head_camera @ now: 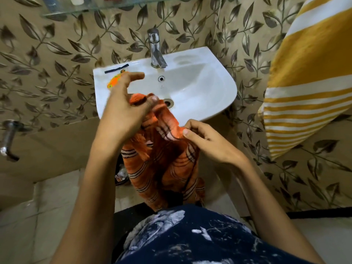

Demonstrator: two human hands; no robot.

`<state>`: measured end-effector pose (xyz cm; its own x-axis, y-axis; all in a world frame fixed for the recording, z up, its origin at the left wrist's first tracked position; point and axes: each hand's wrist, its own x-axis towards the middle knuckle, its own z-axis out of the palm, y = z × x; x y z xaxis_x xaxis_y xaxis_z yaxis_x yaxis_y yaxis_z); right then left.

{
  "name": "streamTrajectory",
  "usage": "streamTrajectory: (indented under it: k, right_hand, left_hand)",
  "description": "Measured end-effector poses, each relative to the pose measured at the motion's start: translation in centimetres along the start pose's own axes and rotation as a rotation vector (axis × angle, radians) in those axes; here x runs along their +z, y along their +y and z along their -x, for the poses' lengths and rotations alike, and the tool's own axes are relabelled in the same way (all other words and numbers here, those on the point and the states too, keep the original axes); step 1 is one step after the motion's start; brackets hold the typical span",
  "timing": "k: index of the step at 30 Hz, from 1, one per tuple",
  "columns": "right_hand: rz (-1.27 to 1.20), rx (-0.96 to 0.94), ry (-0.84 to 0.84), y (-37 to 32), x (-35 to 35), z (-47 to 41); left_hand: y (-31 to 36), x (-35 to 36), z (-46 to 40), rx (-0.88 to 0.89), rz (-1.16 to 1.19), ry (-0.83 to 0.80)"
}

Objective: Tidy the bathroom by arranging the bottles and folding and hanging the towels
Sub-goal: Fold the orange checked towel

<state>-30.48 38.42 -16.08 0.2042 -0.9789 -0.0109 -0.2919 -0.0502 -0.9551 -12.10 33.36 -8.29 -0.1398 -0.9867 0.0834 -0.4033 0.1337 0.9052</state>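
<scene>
An orange towel (167, 164) with thin dark stripes and a fringe hangs bunched in front of the white sink (215, 92). My left hand (125, 109) pinches its top edge between thumb and a finger, the other fingers spread above the basin. My right hand (205, 140) pinches another corner of the same edge, lower and to the right. A yellow towel (308, 73) with white stripes hangs on the right wall. Bottles (76, 0) stand on a glass shelf (106, 8) at the top, mostly cut off by the frame.
A chrome tap (155, 48) rises at the back of the sink. An orange packet (114, 82) and a dark strip (116, 68) lie on the sink's left rim. A metal wall tap (8, 140) sticks out at the left. Tiled floor lies below.
</scene>
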Motion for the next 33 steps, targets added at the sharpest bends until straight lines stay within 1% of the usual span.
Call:
streamTrajectory:
  k: [2, 4, 6, 7, 13, 17, 19, 22, 24, 26, 29, 33]
  right_hand:
    - [-0.097, -0.021, -0.010, -1.0, 0.4, -0.1]
    - [-0.157, -0.018, 0.020, -2.0, 0.3, -0.4]
    - [-0.163, -0.022, 0.035, -3.0, -0.1, -0.6]
    - [-0.161, -0.027, 0.029, -3.4, -0.4, -0.7]
    - [-0.226, -0.066, 0.033, -3.6, -0.9, -1.2]
    - [-0.158, -0.024, 0.020, -1.4, -1.1, -0.5]
    - [-0.113, 0.005, 0.063, 0.0, -0.8, 0.1]
    - [-0.060, 0.031, 0.156, 1.4, -0.2, 0.8]
    - [-0.043, 0.064, 0.190, 1.6, 0.1, 1.1]
    - [-0.047, 0.074, 0.220, 1.6, 0.5, 1.1]
    - [-0.025, 0.038, 0.276, 1.2, 1.1, 1.0]
    - [0.008, -0.016, 0.350, 0.3, 1.4, 0.7]
  left_hand:
    - [-0.1, 0.4, 0.4, 0.055, -0.122, -0.192]
    - [-0.1, 0.8, 0.6, 0.057, -0.211, -0.385]
    - [-0.3, 1.2, 0.7, 0.056, -0.255, -0.489]
    - [-0.3, 1.4, 0.7, 0.063, -0.238, -0.493]
    - [-0.2, 2.3, 0.8, 0.082, -0.135, -0.327]
    - [0.5, 2.1, 1.3, 0.097, 0.017, -0.249]
    - [0.5, 1.8, 1.3, 0.080, 0.080, -0.213]
    - [0.3, 1.7, 1.2, 0.037, 0.130, -0.213]
    - [-0.1, 2.0, 1.2, 0.002, 0.124, -0.180]
    - [-0.4, 2.3, 1.2, -0.047, 0.109, -0.113]
    - [-0.8, 2.3, 1.1, -0.101, 0.088, -0.047]
    - [-1.2, 2.0, 1.1, -0.120, 0.066, -0.010]
